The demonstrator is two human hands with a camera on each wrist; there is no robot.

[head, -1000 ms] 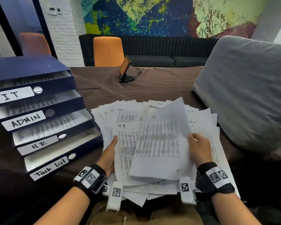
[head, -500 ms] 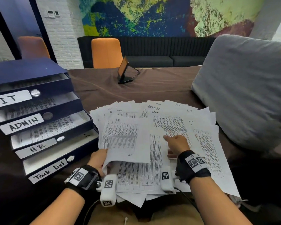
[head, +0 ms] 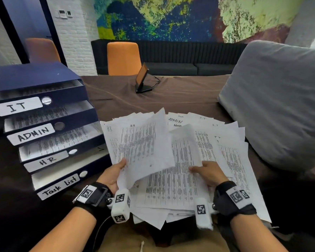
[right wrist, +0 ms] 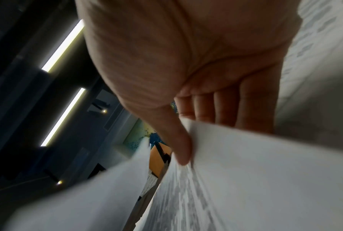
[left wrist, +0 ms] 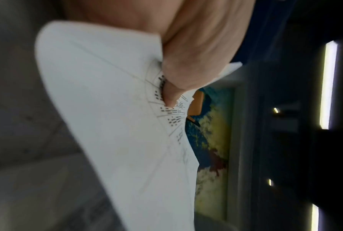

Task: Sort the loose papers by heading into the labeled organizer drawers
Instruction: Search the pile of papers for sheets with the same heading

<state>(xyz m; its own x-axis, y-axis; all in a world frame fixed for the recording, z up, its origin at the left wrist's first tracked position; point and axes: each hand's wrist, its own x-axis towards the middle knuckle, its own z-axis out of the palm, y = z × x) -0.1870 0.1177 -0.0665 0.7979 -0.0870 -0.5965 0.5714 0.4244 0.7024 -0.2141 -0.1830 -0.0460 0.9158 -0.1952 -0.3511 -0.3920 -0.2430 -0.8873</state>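
A dark blue organizer [head: 29,77] stands at the left with four part-open drawers labelled IT [head: 16,106], ADMIN [head: 32,134], HR [head: 46,160] and Task list [head: 59,186]. Printed papers [head: 231,160] lie fanned on the table in front of me. My left hand [head: 119,166] pinches an HR-headed sheet [head: 144,148] by its lower left edge, raised off the pile; the left wrist view shows the thumb [left wrist: 174,87] on that sheet [left wrist: 107,109]. My right hand [head: 198,170] pinches the edge of another sheet [head: 184,148], thumb [right wrist: 178,140] on top of this paper [right wrist: 246,164].
A large grey cushion [head: 280,106] lies at the right, touching the pile's edge. A small tilted screen [head: 143,79] stands further back on the brown tablecloth [head: 171,95]. An orange chair [head: 124,57] and a dark sofa [head: 171,68] are beyond the table.
The sheet that my right hand held up has passed to my left hand, which now lifts it higher. My right hand came down onto the pile and pinched another sheet's edge.
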